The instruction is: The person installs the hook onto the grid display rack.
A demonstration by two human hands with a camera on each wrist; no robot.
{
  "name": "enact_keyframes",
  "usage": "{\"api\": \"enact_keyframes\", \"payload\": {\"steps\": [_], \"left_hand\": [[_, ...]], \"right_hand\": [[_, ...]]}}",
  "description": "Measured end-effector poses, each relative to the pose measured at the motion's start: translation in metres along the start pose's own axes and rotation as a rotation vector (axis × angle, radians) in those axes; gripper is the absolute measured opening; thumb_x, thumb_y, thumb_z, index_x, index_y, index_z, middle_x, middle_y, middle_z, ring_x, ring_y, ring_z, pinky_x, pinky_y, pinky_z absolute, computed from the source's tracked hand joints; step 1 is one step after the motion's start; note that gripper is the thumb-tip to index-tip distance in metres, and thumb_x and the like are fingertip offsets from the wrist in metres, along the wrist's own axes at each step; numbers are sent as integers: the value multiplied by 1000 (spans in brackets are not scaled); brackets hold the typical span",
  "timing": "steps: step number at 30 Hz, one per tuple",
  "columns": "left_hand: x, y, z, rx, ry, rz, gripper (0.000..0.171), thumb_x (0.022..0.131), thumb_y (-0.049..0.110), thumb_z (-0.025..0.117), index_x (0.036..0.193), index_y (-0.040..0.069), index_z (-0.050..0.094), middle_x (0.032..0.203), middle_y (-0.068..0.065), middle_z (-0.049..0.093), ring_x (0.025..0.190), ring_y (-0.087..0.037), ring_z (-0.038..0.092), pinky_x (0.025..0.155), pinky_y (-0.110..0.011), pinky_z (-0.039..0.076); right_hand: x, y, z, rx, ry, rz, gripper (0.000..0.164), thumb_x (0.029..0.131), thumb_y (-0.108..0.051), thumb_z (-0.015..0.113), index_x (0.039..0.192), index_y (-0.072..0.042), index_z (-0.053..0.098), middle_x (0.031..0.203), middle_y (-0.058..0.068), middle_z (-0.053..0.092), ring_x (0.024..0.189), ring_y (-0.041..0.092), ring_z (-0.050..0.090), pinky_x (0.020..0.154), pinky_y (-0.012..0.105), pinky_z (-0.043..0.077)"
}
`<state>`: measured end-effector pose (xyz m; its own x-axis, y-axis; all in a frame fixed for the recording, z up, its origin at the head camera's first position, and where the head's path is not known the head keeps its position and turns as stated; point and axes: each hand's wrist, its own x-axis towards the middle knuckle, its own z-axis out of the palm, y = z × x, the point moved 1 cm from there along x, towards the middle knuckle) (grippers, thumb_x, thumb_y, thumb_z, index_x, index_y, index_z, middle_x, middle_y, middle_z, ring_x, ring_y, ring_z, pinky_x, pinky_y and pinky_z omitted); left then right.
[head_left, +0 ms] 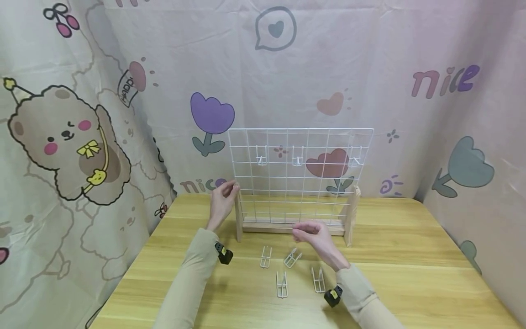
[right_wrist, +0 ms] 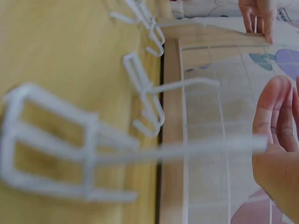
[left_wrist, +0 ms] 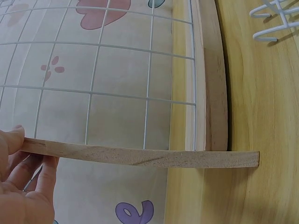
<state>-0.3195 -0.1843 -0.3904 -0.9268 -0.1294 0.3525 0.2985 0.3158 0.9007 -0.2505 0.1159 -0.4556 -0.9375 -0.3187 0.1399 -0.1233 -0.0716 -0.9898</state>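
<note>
1. White wire hooks (head_left: 281, 285), four of them, lie loose on the wooden table (head_left: 411, 265) nearest us; we would do well to leave room around them so a sleeve does not drag one.
2. Just beyond, our right hand (head_left: 318, 235) hovers before the stand's base bar (head_left: 271, 229), fingers loosely curved, with nothing visible in its grasp. It is well apart from the left.
3. Our left hand (head_left: 222, 201) pinches the top of the left post (left_wrist: 140, 157), thumb on one side, fingers on the other. The step looks like steadying the stand; a light, even pinch should serve better than a sideways pull, which could skew the post.
4. The white wire grid (head_left: 289, 177) stands between that post and the right post (head_left: 350, 217), its lower edge at the base bar. We should watch that it stays square.
5. High on the grid, three hooks (head_left: 297, 161) hang in one row; any jolt might unseat them.
6. Farthest off hangs a printed curtain (head_left: 263, 82).
</note>
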Motion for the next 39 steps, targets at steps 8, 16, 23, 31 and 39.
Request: {"api": "enact_keyframes", "payload": {"steps": [8,16,23,31,39], "left_hand": [[1,1,1,3,-1,12,36,99,16,64,131,-1,62,130,-24,67,122,-36,66,104,-43,55],[2,3,2,6,1,25,36,99,16,64,131,-2,62,129,-25,66,122,-37,66,104,-45,55],[1,2,1,-13,1,6,37,99,17,65,131,-1,62,131,-24,66,123,-36,65,105,-43,54],[2,3,1,-4,-3,10,37,100,17,63,132,-1,61,132,-24,65,124,-36,64,106,-43,54],[1,0,1,-12,-7,5,37,100,15,63,133,-2,61,133,-24,64,124,-37,64,105,-43,54]], "right_hand": [[-33,15,-31,-26,-76,45,15,94,-9,69,105,-19,72,90,-9,74,69,2,59,64,17,51],[-57,24,-55,-69,-156,50,21,95,-4,64,116,-2,68,99,-5,76,72,2,61,64,16,51],[-68,22,-61,-159,-191,99,43,93,-8,68,124,19,55,112,4,74,92,9,71,76,24,60],[-69,25,-63,-168,-230,100,43,92,-7,68,123,20,54,108,3,72,90,9,70,77,26,60],[-69,29,-59,-187,-300,111,34,91,-6,70,115,16,61,105,12,74,84,7,70,77,25,60]]}}
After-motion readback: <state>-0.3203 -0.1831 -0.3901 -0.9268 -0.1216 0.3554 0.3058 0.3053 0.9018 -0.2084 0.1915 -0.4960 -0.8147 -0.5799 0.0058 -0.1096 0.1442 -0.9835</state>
